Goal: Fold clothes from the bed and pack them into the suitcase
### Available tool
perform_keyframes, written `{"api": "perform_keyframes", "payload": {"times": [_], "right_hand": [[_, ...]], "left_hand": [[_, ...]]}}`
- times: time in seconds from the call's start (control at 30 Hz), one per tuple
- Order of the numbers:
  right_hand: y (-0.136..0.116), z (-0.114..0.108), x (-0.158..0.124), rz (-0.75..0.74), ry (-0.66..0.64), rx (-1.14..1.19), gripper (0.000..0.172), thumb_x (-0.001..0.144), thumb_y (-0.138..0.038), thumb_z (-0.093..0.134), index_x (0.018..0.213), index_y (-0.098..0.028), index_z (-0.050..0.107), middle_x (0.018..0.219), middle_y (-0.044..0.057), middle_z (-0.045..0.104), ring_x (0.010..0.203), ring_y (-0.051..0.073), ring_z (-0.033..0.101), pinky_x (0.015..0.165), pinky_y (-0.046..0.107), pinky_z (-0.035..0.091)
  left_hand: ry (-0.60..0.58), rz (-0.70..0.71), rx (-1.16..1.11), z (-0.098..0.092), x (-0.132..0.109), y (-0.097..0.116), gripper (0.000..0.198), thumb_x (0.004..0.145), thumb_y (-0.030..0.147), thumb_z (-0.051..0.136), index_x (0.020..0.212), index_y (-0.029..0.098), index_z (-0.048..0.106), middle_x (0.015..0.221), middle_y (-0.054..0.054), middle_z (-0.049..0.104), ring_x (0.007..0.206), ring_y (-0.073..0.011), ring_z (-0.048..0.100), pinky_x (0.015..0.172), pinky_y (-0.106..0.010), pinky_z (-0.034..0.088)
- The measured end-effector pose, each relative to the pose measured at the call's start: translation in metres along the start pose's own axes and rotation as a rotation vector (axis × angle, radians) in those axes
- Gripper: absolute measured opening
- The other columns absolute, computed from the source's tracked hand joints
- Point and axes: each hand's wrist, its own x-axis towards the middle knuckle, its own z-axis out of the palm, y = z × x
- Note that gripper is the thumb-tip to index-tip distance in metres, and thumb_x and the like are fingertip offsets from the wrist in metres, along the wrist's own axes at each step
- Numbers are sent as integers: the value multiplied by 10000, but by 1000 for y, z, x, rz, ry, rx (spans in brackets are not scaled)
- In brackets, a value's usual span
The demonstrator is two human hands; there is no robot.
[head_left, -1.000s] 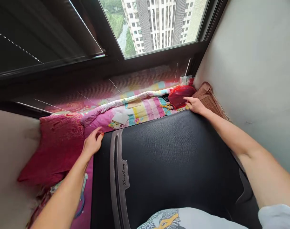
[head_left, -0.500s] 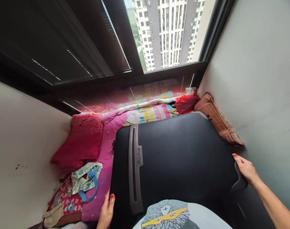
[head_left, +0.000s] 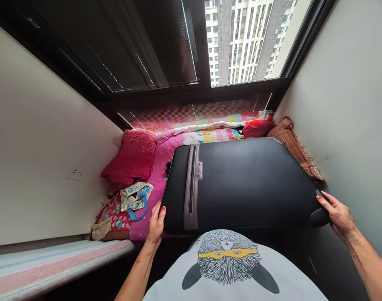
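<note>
Window ledge, padded with a pink quilt (head_left: 162,164), striped toward the back, far edge rolled up along the window. Left end: magenta pillow (head_left: 136,156) against the wall; nearer, a pale patterned bag (head_left: 127,201) with blue strap (head_left: 143,211), overlapping a red printed cloth (head_left: 119,221), tan cloth (head_left: 101,230) beside it. Right corner: red bag (head_left: 258,128), brown cushion (head_left: 299,152) next to it, leaning on the wall. Black suitcase (head_left: 250,179) lies flat across the middle; underside hidden, can't confirm full contact.
</note>
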Motion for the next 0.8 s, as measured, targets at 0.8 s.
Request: {"api": "perform_keyframes", "payload": {"times": [0.8], "right_hand": [[-238,-73,162,-477,-135,481,735,759,-274,906,1384,-257,519,912,67,716,775,182,706,808,398,541]], "left_hand": [[-135,499,-693,-67,157,261,769,904,829,504,1191,130,643,1030,-84,760,940,-193,712,868,-319,575]]}}
